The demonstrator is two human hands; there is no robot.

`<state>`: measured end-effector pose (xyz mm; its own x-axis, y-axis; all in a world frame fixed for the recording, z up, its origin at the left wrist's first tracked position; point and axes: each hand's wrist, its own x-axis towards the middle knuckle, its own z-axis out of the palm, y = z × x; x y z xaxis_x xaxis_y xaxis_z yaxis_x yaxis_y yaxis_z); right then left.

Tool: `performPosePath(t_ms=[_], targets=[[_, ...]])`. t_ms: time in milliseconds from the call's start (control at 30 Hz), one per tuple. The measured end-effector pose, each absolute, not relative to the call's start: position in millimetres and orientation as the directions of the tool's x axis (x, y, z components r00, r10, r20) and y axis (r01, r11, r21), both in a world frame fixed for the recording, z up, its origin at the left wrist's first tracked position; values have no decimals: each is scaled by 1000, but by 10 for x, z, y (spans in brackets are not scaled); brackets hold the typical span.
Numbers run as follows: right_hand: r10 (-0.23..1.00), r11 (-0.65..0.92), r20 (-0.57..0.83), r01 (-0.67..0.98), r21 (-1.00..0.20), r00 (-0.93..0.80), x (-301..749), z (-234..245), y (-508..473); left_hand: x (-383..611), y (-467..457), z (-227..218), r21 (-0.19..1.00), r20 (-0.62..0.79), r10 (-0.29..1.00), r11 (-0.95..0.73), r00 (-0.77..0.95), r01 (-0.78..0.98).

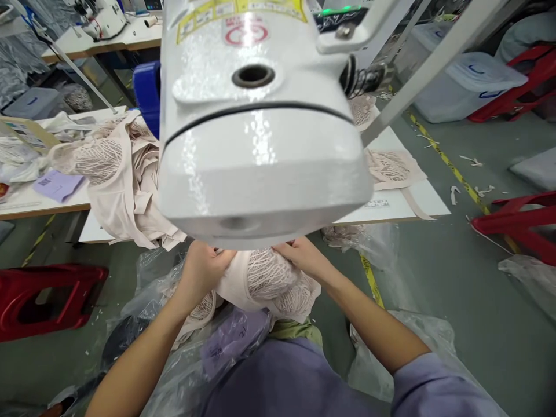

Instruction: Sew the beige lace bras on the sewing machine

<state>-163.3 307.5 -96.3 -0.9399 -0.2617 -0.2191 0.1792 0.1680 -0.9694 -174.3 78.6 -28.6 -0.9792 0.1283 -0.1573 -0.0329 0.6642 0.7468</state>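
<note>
Nearest, a clear plastic bag (174,370) lies over the person's lap. Just above it, the left hand (203,270) and right hand (304,256) both grip the top edge of a beige lace piece (269,285), fingers curled around the cloth, the fingertips partly hidden under the white sewing machine (260,156). Behind it, on the bench (403,201), a pile of lace pieces (117,174) spills over the edge. A red stool (43,301) stands on the floor to the left; storage bins (469,87) sit far right.
</note>
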Motion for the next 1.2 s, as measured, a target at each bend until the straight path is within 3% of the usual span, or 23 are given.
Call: performPosePath(t_ms=[67,167,267,400,700,867,967,1067,1133,1200], targets=[[-322,94,-217,197,-976,-922,-1560,-1210,3080,-1749,762,-281,726,-138,127,687,-982,-13],[-576,24,-174,196,-980,-799,-1404,-1543,3097,-1765,730,-267,693,-159,103,720,-982,-37],[-707,0,-231,327,-945,-668,-1235,-1739,3147,-1773,711,-259,696,-115,132,718,-985,15],[-589,-126,-333,491,-862,-736,-1058,-1807,3255,-1761,716,-256,720,-59,151,691,-987,63],[-261,-293,-411,477,-829,-874,-836,-1547,3428,-1743,709,-280,735,-50,188,672,-981,92],[-225,-284,-370,424,-860,-901,-785,-1269,3563,-1581,634,-319,601,208,177,753,-962,269],[-298,-161,-231,288,-944,-926,-785,-1008,3635,-1298,734,-204,528,418,320,676,-850,515],[-568,-21,-32,53,-998,-822,-814,-643,3592,-1013,937,-19,457,483,635,405,-603,792],[-756,47,21,-85,-995,-655,-838,-391,3496,-921,1057,58,458,344,814,291,-469,840],[-822,143,-7,-194,-970,-569,-867,-199,3388,-932,1108,57,554,89,874,355,-478,753]])
